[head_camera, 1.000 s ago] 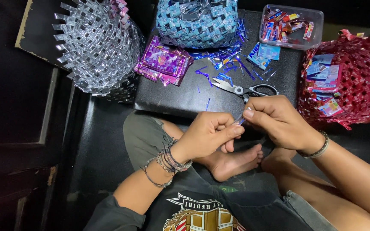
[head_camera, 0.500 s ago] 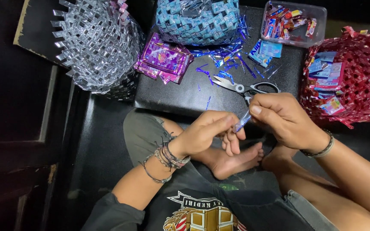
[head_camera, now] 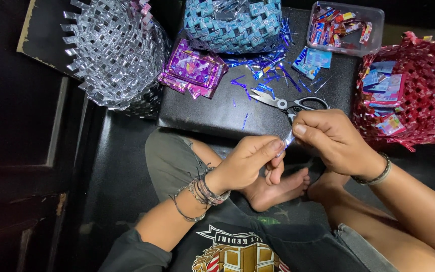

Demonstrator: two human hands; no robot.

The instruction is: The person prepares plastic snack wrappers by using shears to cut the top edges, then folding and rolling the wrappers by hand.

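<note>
Both of my hands pinch a narrow, shiny foil wrapper strip (head_camera: 287, 141) above my lap. My left hand (head_camera: 247, 162) grips its lower end between thumb and forefinger. My right hand (head_camera: 331, 139) holds the upper end from the right. Just beyond my hands, scissors (head_camera: 288, 103) with dark handles lie on the low black table (head_camera: 212, 113), among small blue foil scraps (head_camera: 268, 75).
A silver woven basket (head_camera: 114, 55) stands at the left, a blue woven one (head_camera: 232, 22) at the back, a red one (head_camera: 419, 95) holding wrappers at the right. A stack of purple wrappers (head_camera: 192, 70) and a clear tub (head_camera: 346, 25) of wrappers sit on the table.
My hands have drawn slightly apart and toward me, and the foil strip now shows stretched between them.
</note>
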